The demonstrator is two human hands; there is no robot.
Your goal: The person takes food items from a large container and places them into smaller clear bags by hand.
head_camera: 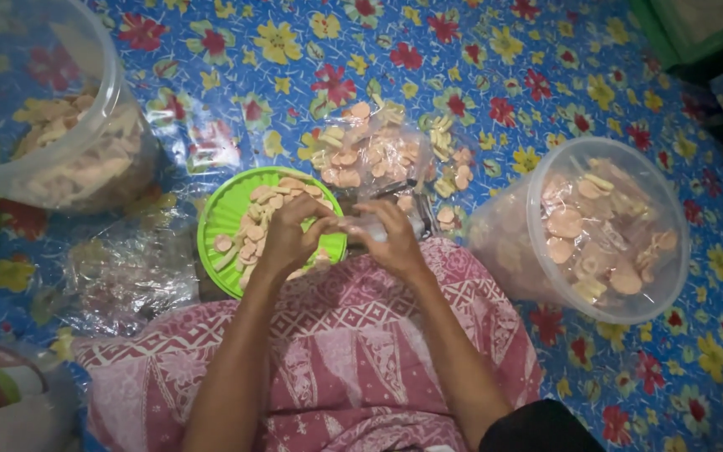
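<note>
Head view: left hand (pixel 282 238) and right hand (pixel 391 238) meet over the green plate (pixel 223 213) of crackers (pixel 253 230), both grips pinching 1 small clear bag (pixel 361 226). Best kept over the plate, mouth held taut.

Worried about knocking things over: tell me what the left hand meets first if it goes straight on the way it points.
Probably the right hand: the left hand points at it over the round green plastic plate, fingertips almost touching; depth unclear.
</note>
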